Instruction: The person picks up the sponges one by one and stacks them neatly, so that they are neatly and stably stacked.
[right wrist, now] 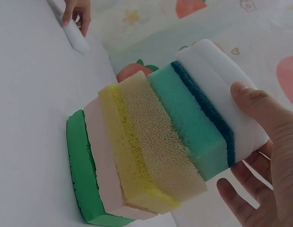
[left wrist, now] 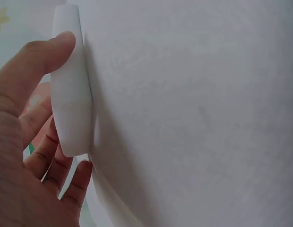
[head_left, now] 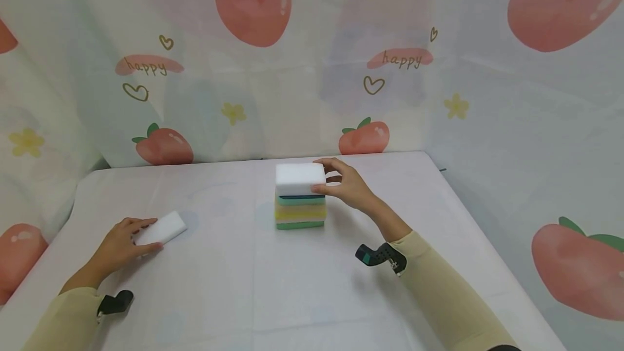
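Note:
A stack of sponges (head_left: 300,211) stands on the table, its layers green, pale pink, yellow, beige and teal with a dark blue scouring face. On top lies a white sponge (head_left: 298,179). My right hand (head_left: 352,184) grips that white sponge at its right end, thumb on the near side and fingers behind; the right wrist view shows the thumb pressed against it. Off to the left, my left hand (head_left: 121,244) holds another white sponge (head_left: 163,227) between thumb and fingers, low over the table. Whether this sponge touches the cloth I cannot tell.
A white cloth covers the table (head_left: 214,291). Behind and at both sides hang curtains (head_left: 302,80) printed with fruit, hearts and flowers. The table's far edge runs just behind the stack. Both sleeves carry black wrist mounts (head_left: 381,255).

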{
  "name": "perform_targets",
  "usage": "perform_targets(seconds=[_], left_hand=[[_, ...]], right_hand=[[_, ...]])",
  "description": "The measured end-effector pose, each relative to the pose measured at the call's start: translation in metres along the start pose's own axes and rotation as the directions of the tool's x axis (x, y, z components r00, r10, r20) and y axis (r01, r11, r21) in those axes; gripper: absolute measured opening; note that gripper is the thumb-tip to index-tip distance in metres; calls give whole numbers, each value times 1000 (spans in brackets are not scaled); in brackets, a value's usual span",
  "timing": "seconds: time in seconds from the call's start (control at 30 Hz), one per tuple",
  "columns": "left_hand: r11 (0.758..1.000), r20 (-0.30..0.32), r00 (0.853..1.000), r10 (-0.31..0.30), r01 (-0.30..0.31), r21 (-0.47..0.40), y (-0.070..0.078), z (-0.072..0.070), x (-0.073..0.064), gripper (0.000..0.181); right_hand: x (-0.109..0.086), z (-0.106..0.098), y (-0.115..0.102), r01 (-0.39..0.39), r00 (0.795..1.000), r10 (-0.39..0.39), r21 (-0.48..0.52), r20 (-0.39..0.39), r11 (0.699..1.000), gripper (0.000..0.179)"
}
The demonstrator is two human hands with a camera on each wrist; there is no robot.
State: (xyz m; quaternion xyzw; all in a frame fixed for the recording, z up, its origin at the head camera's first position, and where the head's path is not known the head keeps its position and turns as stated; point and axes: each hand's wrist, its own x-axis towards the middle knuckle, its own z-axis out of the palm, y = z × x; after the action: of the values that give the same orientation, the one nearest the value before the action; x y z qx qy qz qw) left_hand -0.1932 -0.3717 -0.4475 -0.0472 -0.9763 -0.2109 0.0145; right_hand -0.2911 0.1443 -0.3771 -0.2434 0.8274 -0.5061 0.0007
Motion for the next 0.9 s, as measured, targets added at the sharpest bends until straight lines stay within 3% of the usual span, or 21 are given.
perform_targets(seconds=[0.9], left_hand=[[999,-9,1000,-29,29,-20,-4,1,0,80]], right_hand=[[1,0,1,0,1000,0,7,2,1000,62]])
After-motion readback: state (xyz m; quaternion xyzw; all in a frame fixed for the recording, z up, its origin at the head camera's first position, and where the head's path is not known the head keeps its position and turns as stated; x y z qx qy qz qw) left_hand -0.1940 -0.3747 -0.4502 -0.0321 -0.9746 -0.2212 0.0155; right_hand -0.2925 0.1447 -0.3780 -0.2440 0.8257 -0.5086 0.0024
